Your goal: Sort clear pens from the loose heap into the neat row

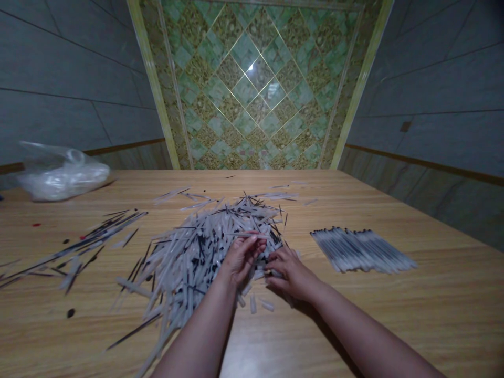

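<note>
My left hand (244, 257) pinches a thin translucent pen barrel (240, 234) between thumb and fingers, lying roughly crosswise over the pile. Beside it, my right hand (289, 270) is at the right edge of the pile with curled fingers; a pale bit shows between them, too unclear to name. Under and behind both hands spreads a large heap of loose pen parts (192, 257), made up of translucent barrels and dark refills. Several small clear caps (253, 303) lie just in front of the hands.
To the right, a neat row of pens with dark ends (362, 250) lies on the wooden table (413, 325). Dark refills (98, 233) are scattered at the left, with a black round piece (71, 313) nearer me. A clear plastic bag (65, 178) sits at the far left.
</note>
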`<action>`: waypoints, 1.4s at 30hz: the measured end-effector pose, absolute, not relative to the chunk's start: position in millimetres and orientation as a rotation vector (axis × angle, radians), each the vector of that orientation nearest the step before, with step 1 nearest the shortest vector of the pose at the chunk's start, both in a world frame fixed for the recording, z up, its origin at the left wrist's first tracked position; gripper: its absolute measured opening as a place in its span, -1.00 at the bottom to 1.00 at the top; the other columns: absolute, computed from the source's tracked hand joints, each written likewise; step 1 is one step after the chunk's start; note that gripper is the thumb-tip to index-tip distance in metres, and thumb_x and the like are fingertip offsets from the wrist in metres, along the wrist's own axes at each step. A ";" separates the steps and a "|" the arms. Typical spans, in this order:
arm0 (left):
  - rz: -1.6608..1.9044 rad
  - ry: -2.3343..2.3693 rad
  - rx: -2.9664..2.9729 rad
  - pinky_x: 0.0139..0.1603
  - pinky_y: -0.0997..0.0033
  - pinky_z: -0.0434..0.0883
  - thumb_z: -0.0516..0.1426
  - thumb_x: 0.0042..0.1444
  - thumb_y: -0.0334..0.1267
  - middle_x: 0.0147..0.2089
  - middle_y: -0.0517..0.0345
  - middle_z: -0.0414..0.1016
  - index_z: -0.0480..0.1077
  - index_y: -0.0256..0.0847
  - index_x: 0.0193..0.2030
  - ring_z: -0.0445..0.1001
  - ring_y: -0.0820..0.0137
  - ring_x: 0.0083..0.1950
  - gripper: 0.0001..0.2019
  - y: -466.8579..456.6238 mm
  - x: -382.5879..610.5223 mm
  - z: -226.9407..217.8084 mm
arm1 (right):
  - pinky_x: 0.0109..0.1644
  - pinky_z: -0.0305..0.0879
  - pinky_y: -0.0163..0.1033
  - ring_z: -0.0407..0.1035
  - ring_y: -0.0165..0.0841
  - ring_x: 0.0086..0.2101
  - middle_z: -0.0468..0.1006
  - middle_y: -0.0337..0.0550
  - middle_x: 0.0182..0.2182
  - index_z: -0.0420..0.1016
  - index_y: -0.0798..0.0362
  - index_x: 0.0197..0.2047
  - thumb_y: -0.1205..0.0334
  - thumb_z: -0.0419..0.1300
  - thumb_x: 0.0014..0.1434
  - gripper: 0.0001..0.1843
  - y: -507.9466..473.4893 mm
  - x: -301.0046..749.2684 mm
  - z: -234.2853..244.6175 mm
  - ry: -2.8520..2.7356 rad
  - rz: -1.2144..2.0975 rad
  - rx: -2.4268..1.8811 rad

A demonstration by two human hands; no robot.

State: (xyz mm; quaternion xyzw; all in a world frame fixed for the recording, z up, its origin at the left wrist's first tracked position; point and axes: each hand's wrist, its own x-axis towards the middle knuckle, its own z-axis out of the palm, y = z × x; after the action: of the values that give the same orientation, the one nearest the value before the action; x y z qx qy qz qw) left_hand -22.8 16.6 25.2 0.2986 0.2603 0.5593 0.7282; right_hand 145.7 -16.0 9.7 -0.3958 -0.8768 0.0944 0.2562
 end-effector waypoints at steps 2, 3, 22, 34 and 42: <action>1.244 0.555 0.655 -0.21 0.49 0.44 0.20 -0.09 -0.42 -0.37 0.06 0.53 0.37 -0.31 -0.28 0.51 0.45 -0.33 -0.81 17.3 -23.3 23.2 | -0.01 0.10 -0.10 0.17 -0.22 -0.08 0.38 -0.15 -0.13 0.49 -0.13 -0.18 0.08 0.26 -0.05 -0.69 -16.4 139.3 9.1 -2.439 0.245 -1.091; 1.251 0.544 0.653 -0.20 0.49 0.44 0.20 -0.09 -0.43 -0.37 0.06 0.53 0.36 -0.32 -0.28 0.51 0.45 -0.33 -0.82 17.8 -23.6 21.9 | -0.01 0.09 -0.10 0.16 -0.22 -0.08 0.37 -0.15 -0.11 0.49 -0.14 -0.18 0.07 0.27 -0.06 -0.69 -14.9 137.0 7.4 -2.456 0.236 -1.105; 1.221 0.575 0.628 -0.22 0.49 0.45 0.17 -0.05 -0.45 -0.37 0.06 0.54 0.37 -0.31 -0.30 0.51 0.46 -0.34 -0.87 19.0 -22.1 16.0 | -0.06 0.24 -0.16 0.35 -0.29 -0.18 0.54 -0.10 -0.26 0.52 0.01 -0.22 0.16 0.08 0.10 -0.75 29.2 197.7 -6.9 -1.819 0.308 -1.307; 1.228 0.673 0.551 -0.29 0.51 0.46 0.17 -0.08 -0.49 -0.36 0.03 0.53 0.33 -0.32 -0.26 0.51 0.46 -0.36 -0.80 -0.7 16.4 16.3 | -0.10 0.28 -0.15 0.40 -0.27 -0.21 0.56 -0.07 -0.26 0.53 0.06 -0.23 0.14 0.05 0.08 -0.70 34.3 219.7 -31.2 -1.699 0.323 -1.487; 1.276 0.738 0.474 -0.30 0.51 0.46 0.12 -0.02 -0.48 -0.37 0.04 0.52 0.33 -0.31 -0.27 0.51 0.45 -0.35 -0.85 -3.3 20.6 7.7 | -0.09 0.28 -0.15 0.41 -0.27 -0.21 0.56 -0.07 -0.27 0.53 0.06 -0.22 0.18 0.05 0.08 -0.72 35.3 220.4 -35.9 -1.730 0.290 -1.523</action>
State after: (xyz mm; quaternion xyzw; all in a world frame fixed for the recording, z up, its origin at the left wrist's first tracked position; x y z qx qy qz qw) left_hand 20.6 -3.3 7.7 0.2140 0.3335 0.5761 0.7150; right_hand 220.4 35.3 -35.9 -0.6015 -0.6833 0.1145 0.3978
